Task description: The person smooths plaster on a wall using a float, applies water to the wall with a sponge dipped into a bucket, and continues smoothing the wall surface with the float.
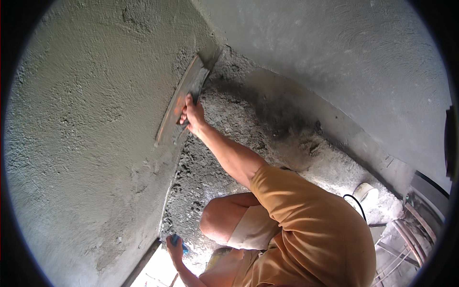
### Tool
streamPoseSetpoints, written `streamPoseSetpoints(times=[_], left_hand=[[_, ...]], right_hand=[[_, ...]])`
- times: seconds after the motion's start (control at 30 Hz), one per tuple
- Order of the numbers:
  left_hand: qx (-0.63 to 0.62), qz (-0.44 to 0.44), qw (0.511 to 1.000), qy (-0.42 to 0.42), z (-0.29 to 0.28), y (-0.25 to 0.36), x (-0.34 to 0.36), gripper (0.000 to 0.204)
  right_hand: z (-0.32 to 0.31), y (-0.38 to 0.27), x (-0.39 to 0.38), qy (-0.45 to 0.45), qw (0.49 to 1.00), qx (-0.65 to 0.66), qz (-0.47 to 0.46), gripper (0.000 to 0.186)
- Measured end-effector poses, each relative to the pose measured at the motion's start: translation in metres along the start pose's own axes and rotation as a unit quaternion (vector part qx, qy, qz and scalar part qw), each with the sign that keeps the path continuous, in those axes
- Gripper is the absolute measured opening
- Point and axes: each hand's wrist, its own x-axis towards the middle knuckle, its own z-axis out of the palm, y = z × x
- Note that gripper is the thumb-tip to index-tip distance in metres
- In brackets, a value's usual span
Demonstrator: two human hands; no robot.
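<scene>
My right hand (193, 115) grips the handle of a long plastering float (184, 103), whose blade lies flat against the wet grey plaster wall (91, 129) near the bottom corner. The float is orange-brown and smeared with mortar. My arm reaches to it from my orange-sleeved shoulder. My left hand (174, 247) is low, near the wall's foot, closed on a small blue object (178, 240) that I cannot identify. My bent knee (217, 220) sits between the two hands.
Rough floor (229, 119) strewn with mortar crumbs runs between the fresh wall and a smoother grey wall (334, 57) on the right. A white cup-like container (366, 192) and a black cable (355, 203) lie lower right, beside metal bars (411, 234).
</scene>
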Motion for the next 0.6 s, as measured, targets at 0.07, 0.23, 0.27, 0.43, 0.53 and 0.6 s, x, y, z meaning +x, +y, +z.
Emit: streamPoseSetpoints(times=[0.07,0.23,0.27,0.43,0.53,0.6], left_hand=[[0.015,0.008,1.0,0.005,0.007,0.014,0.002,0.042],[-0.129,0.016,0.991,0.005,0.004,0.0,-0.013,0.041],[-0.115,0.009,0.993,0.026,-0.003,-0.019,-0.018,0.037],[0.001,-0.037,0.999,0.009,-0.001,-0.026,-0.035,0.038],[0.017,-0.016,1.0,0.01,-0.002,-0.033,-0.03,0.039],[-0.043,-0.016,0.999,-0.003,-0.004,-0.016,-0.023,0.042]], right_hand=[[-0.013,0.007,0.008,0.032,0.993,-0.067,-0.095,0.035],[-0.009,-0.05,0.038,0.004,0.989,-0.063,-0.132,0.038],[0.003,-0.064,0.042,-0.018,0.992,-0.033,-0.119,0.037],[0.053,-0.092,0.013,-0.07,0.993,0.005,-0.094,0.024],[0.107,-0.107,-0.052,-0.179,0.952,-0.065,-0.239,0.02],[0.123,-0.109,-0.084,-0.205,0.92,-0.147,-0.299,0.019]])
